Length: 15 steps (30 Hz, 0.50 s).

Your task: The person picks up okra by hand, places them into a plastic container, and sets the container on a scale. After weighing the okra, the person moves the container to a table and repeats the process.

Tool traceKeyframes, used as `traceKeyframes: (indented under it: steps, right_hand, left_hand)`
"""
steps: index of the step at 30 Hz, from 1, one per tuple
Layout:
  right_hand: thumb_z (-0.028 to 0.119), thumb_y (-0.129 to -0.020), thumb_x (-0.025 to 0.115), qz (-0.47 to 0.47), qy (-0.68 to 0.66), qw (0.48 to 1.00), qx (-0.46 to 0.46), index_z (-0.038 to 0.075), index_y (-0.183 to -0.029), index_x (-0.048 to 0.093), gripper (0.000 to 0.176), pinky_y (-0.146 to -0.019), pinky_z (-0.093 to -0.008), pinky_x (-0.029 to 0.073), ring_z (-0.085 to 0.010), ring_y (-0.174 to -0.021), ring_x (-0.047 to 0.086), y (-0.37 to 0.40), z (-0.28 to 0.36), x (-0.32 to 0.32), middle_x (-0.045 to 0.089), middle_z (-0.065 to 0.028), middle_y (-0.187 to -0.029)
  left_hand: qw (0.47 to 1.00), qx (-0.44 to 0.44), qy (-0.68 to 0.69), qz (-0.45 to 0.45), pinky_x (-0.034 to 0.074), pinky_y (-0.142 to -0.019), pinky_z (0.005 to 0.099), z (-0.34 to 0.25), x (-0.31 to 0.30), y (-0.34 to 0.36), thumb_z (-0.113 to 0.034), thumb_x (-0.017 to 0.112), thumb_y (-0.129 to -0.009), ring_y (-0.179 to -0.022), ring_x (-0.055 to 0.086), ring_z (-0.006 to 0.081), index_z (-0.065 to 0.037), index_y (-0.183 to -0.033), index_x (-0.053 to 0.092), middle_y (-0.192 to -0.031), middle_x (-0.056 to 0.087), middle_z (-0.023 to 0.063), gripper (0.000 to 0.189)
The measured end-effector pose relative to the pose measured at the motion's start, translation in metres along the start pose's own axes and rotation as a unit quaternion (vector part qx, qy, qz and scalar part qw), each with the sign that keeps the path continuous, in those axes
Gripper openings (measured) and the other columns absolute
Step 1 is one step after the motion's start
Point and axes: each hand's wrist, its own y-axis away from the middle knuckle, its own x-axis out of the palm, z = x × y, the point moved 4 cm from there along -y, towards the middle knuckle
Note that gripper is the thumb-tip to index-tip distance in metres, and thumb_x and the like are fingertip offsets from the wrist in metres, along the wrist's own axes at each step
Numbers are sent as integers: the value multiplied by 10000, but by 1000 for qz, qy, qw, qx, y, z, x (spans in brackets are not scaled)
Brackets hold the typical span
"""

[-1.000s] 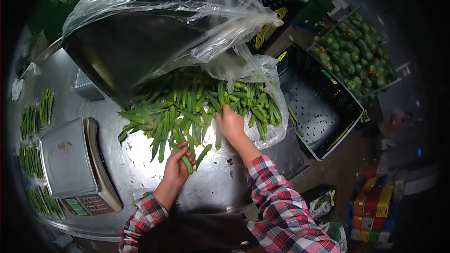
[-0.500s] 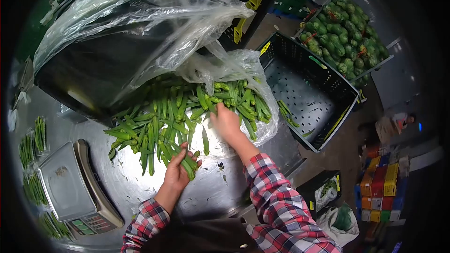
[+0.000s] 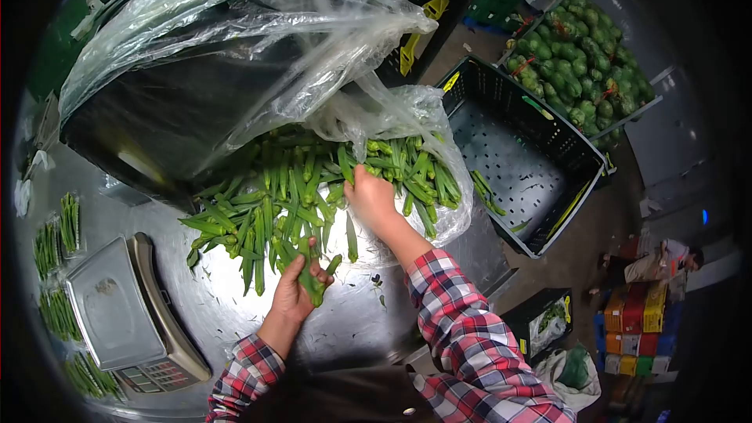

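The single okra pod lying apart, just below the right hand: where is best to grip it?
Pinch the okra pod at its middle, coming from above and closing across its width; it lies flat, slim and straight, apart from the okra pile.

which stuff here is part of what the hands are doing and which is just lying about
In use: left hand gripping bunch of long green okra pods; right hand on the loose green okra pile.
Lying about: grey metal weighing scale; black plastic crate; crate of round green vegetables.
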Motion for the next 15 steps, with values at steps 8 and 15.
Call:
traceKeyframes:
  steps: [8,15]
  right_hand:
    - [364,-783,593,231,-279,930,71,29,-773,619,336,-557,-344,459,-259,-560,588,87,31,-40,581,-131,-593]
    - [439,-776,580,41,-39,981,185,-9,-709,600,454,-610,-434,470,-357,-665,598,32,-41,10,605,-208,-693]
  left_hand:
    - [996,38,77,-15,337,-985,485,5,8,-6,-220,579,-819,-1066,492,302,-98,-1267,379,-1119,522,151,506]
    - [1000,16,4,-6,392,-917,457,10,1,-5,-148,609,-790,-942,533,252,-87,-1229,407,-955,556,100,487]
